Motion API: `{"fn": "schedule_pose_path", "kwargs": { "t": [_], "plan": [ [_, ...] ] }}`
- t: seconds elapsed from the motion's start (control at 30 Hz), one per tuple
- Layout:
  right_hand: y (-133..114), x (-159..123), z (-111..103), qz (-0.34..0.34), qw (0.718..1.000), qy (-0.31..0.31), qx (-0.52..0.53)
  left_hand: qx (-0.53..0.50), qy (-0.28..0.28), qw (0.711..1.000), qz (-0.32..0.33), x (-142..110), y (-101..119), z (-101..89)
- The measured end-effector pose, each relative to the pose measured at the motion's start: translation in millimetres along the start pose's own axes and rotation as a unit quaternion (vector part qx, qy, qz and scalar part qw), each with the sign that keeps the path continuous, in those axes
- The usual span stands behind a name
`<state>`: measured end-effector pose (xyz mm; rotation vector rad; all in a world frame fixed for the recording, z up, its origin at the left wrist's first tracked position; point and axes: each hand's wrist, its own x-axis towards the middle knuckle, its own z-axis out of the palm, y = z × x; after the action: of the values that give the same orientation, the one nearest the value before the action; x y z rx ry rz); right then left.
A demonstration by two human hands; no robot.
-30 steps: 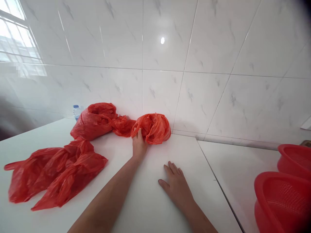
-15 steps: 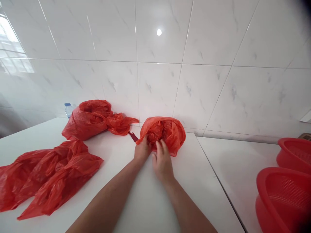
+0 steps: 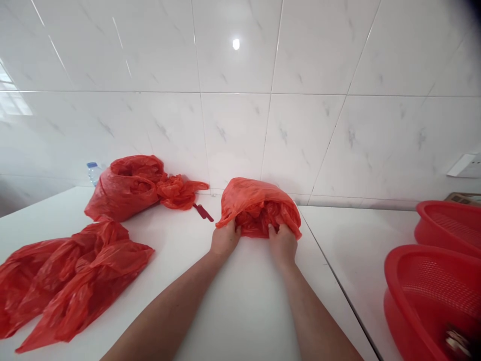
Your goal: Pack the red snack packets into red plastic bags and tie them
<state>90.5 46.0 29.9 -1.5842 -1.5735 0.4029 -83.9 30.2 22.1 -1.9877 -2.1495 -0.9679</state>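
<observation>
Both hands, left (image 3: 225, 237) and right (image 3: 282, 243), half-closed, pinch the bag (image 3: 259, 193); pulling hard may tear it.

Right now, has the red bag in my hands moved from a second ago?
Yes, the bag has moved right, closer to the tabletop seam.

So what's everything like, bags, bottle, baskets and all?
Middle bag, open, held by left hand and right hand
Back left bag, bulging
Small back bag, bunched up
Front left bag, crumpled
Bottle, capped, partly hidden
Dark red pieces, lying flat
Near basket, upright, something inside
Far basket, upright
</observation>
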Motion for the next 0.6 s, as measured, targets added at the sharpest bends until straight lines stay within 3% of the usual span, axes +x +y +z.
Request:
{"fn": "schedule_pose_path", "kwargs": {
  "t": [0.1,0.2,0.27,0.33,0.4,0.5,0.6],
  "plan": [
    [0,-2,4,-0.028,0.999,0.032,0.033,0.017,0.064,0.995,0.075,-7,9,-2.1],
    [-3,-7,9,-0.099,0.992,0.034,0.069,0.037,0.152,0.958,0.239,-8,28,-5.6],
    [-4,-10,10,-0.126,0.989,0.029,0.074,0.054,0.149,0.938,0.307,-1,40,-7.0],
    [-4,-12,11,-0.143,0.987,0.032,0.07,0.075,0.107,0.943,0.305,10,46,-5.4],
    [-3,-17,10,-0.162,0.984,0.036,0.067,0.092,0.068,0.958,0.263,22,46,0.1],
    [-4,-34,6,-0.189,0.98,0.024,0.064,0.106,0.056,0.973,0.199,39,36,12.9],
    [-4,-66,-8,-0.242,0.967,-0.026,0.076,0.105,0.059,0.979,0.163,53,27,24.7]
  ]
}}
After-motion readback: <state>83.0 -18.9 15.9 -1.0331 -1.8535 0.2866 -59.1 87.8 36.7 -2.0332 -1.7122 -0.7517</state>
